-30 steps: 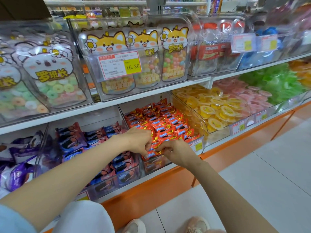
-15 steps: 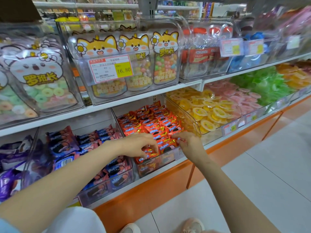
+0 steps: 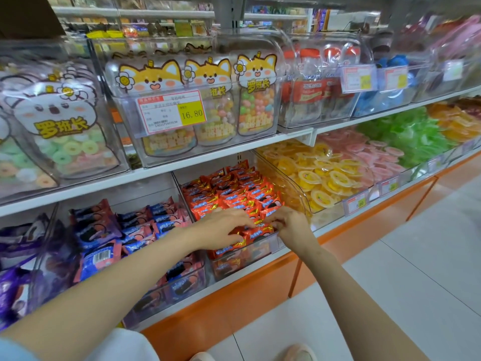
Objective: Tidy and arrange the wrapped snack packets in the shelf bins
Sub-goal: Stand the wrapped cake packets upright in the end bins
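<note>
Red wrapped snack packets fill a clear bin on the lower shelf, lined up in rows. My left hand lies palm down over the front packets, fingers bent onto a red packet. My right hand pinches the right end of that same front packet at the bin's front right corner. To the left, a second clear bin holds blue and pink packets, loosely piled. Purple packets fill the bin at the far left.
Bins of yellow, pink and green jelly cups sit to the right. The upper shelf carries clear bins of jarred candies with a 16.80 price tag. Grey tiled floor lies below the orange base.
Both hands stay at the front of the red bin. My right hand has slid down from the middle rows to the front right corner, and my left hand has closed in beside it.
</note>
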{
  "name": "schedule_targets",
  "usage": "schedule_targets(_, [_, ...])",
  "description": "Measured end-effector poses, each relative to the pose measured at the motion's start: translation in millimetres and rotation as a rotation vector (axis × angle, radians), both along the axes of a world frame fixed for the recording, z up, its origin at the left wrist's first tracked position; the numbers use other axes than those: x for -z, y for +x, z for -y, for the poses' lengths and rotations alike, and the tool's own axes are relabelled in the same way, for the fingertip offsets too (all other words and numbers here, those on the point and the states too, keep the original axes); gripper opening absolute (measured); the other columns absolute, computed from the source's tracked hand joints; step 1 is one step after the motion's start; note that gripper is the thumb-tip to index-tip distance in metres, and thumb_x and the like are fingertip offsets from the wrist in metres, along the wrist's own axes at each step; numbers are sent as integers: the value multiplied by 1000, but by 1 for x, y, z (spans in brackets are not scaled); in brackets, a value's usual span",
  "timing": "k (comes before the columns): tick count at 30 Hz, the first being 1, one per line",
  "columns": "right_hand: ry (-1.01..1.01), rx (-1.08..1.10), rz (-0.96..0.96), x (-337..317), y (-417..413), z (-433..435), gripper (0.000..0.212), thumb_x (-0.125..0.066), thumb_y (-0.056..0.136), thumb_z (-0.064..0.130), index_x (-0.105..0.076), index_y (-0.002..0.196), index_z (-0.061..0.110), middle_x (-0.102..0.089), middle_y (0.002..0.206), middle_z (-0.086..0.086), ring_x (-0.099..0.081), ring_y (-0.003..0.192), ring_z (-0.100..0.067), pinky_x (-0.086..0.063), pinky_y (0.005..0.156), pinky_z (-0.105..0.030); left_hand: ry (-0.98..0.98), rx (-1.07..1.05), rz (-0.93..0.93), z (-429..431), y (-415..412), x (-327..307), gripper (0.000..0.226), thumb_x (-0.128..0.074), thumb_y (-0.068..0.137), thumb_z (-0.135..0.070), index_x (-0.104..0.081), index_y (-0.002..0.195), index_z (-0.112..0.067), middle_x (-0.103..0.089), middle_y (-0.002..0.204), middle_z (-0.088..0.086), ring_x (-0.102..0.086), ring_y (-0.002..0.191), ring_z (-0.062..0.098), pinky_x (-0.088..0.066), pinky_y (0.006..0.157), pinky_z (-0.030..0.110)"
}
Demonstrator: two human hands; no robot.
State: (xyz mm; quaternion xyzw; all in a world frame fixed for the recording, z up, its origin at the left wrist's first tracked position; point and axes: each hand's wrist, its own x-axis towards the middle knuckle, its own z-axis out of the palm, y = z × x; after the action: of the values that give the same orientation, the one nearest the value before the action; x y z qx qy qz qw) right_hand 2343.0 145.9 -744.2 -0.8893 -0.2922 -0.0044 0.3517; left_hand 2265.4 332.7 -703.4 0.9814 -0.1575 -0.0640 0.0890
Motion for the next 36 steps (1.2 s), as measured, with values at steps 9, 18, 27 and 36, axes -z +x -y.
schedule_targets(9, [85,143,-59,7,6,-6,28,-49,86,-11,-73,91,3,-71,86,-11,-57,77,-13,-43,69,-22,-154,-253,188,21,6,14,19,-61,87,-39,-62,99,-23,-65,94,-11,-55,89,8,-35,88,30])
schedule_targets(18, [150,185,-63,16,10,-4,32,-46,83,-15,-72,85,3,-71,83,-12,-67,81,-23,-54,78,-42,-131,-309,140,27,15,12,6,-66,85,-19,-61,89,-18,-58,74,-11,-57,83,11,-33,93,31])
schedule_targets(27, [169,124,-71,9,3,2,25,-54,88,0,-72,101,11,-68,103,-8,-59,95,-23,-51,79,-37,-213,-502,231,-46,28,-26,14,-63,86,-15,-63,100,-16,-65,95,-4,-60,90,13,-45,79,25])
schedule_targets(36, [198,121,-91,4,-2,-1,26,-50,93,3,-71,102,14,-64,104,-4,-61,93,-23,-54,74,-45,136,-390,-191,-63,47,-18,23,-72,79,-10,-63,100,-10,-52,75,-9,-47,68,5,-32,55,12])
